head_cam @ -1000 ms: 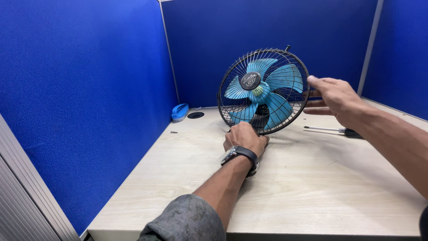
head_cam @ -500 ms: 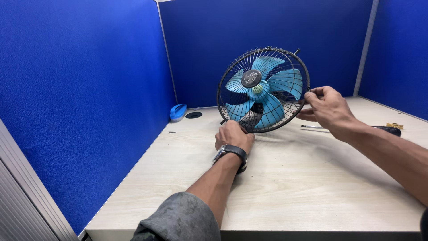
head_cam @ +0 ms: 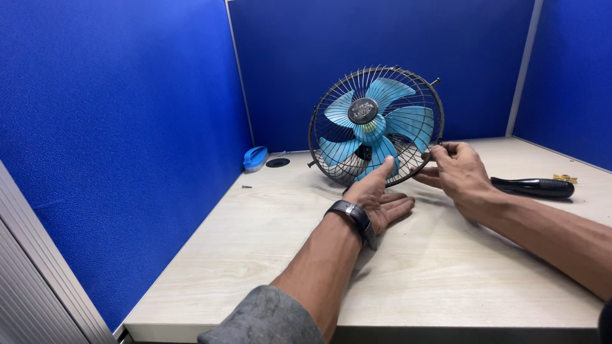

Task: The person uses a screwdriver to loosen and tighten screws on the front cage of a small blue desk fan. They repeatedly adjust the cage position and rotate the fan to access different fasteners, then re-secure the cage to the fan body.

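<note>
A small fan point(head_cam: 376, 124) with blue blades inside a dark wire cage stands tilted on the pale wooden desk point(head_cam: 268, 255). My left hand point(head_cam: 382, 197) lies on the desk just in front of it, fingers spread, with the index fingertip against the lower part of the grille. A dark watch point(head_cam: 352, 216) sits on that wrist. My right hand point(head_cam: 460, 173) pinches the cage rim at its lower right edge with thumb and fingers.
A black screwdriver handle point(head_cam: 532, 186) and a small yellow part point(head_cam: 564, 178) lie at the right. A blue cap-like piece point(head_cam: 255, 157), a round cable hole point(head_cam: 277, 163) and a tiny screw point(head_cam: 244, 186) are at the back left. Blue partition walls point(head_cam: 127, 127) enclose the desk.
My left hand has opened from a closed grip under the fan and now rests with a finger on the grille. My right hand slid down the rim to its lower right.
</note>
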